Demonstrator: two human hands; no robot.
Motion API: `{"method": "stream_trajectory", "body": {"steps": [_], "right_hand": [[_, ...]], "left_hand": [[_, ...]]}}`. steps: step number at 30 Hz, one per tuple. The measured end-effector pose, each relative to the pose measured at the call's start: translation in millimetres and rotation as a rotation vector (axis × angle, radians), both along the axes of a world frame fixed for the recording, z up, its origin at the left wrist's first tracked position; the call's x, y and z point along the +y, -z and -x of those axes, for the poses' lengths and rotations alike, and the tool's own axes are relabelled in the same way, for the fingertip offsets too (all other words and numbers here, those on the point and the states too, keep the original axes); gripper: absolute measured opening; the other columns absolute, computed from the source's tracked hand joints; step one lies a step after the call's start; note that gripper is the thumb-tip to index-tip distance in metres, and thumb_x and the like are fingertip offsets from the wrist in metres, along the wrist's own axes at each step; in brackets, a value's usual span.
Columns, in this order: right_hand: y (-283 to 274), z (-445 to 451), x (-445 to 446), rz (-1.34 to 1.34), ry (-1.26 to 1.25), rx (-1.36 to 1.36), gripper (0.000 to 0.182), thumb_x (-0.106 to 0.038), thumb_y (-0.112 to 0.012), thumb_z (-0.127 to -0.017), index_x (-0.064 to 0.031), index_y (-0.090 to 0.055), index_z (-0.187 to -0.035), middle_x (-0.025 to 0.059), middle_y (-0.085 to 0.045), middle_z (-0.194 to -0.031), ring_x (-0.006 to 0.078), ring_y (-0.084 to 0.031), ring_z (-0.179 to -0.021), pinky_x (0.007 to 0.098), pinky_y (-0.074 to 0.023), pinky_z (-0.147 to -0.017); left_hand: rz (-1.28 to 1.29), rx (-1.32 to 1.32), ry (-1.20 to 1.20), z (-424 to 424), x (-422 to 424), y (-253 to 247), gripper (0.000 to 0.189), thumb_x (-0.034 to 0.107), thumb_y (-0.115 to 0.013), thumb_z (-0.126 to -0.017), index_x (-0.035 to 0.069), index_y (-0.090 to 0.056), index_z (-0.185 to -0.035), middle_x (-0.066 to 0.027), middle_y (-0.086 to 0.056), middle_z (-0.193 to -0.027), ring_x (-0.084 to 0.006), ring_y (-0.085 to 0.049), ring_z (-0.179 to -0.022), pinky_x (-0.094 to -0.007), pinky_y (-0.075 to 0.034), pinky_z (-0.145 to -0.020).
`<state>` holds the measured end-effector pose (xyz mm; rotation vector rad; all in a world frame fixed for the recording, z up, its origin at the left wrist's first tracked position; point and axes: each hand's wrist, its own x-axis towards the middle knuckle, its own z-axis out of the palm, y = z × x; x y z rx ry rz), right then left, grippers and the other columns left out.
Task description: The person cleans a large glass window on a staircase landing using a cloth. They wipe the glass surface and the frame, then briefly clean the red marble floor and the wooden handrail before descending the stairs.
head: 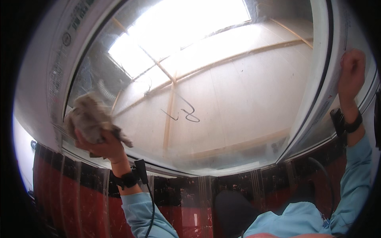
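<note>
Bunched in my left hand [99, 144] is a greyish-brown cloth [89, 116], slightly blurred, at the lower left corner of a glass pane [238, 98]. The pane sits in a white window frame [320, 98] with a dark gasket and bears dark marks. Up at the far right, my right hand [352, 74] rests against the white frame with its fingers curled around or against it; the fingertips are partly hidden. Both wrists carry a black strap with a small black device.
Below the frame stands a red and black surface [190, 205] with clear plastic strips. A black cable [152, 205] runs from my left wrist device down along the sleeve. Wooden battens [168, 119] and a pale panel show through the glass.
</note>
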<state>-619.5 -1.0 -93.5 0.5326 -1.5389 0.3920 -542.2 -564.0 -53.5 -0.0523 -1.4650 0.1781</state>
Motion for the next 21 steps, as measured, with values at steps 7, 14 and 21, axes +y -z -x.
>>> {"method": "stream_trajectory", "body": {"steps": [7, 14, 21], "right_hand": [[10, -1, -5, 0.147, 0.014, -0.052, 0.01, -0.015, -0.046, -0.093, -0.0053, -0.048, -0.092, 0.0046, -0.049, -0.089, 0.0146, -0.049, -0.082, 0.0256, -0.0384, -0.081], [19, -3, 10, 0.078, 0.111, 0.002, 0.02, -0.023, -0.049, -0.092, -0.006, -0.053, -0.101, 0.0058, -0.057, -0.097, 0.0127, -0.056, -0.085, 0.0225, -0.0431, -0.078], [24, -7, 3, 0.264, 0.229, -0.026, 0.028, -0.032, -0.05, -0.091, -0.0057, -0.057, -0.1, 0.007, -0.06, -0.096, 0.0168, -0.059, -0.085, 0.0264, -0.0456, -0.078]], "left_hand": [[-0.284, 0.096, 0.131, 0, -43, 102, 0.07, 0.04, -0.056, -0.083, -0.003, -0.025, -0.128, -0.024, -0.037, -0.122, -0.0359, -0.047, -0.109, -0.0488, -0.041, -0.096], [-0.911, 0.114, 0.113, -4, 27, 306, 0.058, 0.03, -0.052, -0.088, -0.001, -0.027, -0.13, -0.0184, -0.037, -0.131, -0.0295, -0.046, -0.112, -0.0445, -0.045, -0.092], [-1.87, 0.222, 0.341, 1, 124, 544, 0.039, 0.025, -0.053, -0.085, 0.001, -0.048, -0.115, -0.0166, -0.051, -0.117, -0.0247, -0.056, -0.097, -0.0359, -0.049, -0.078]]}}
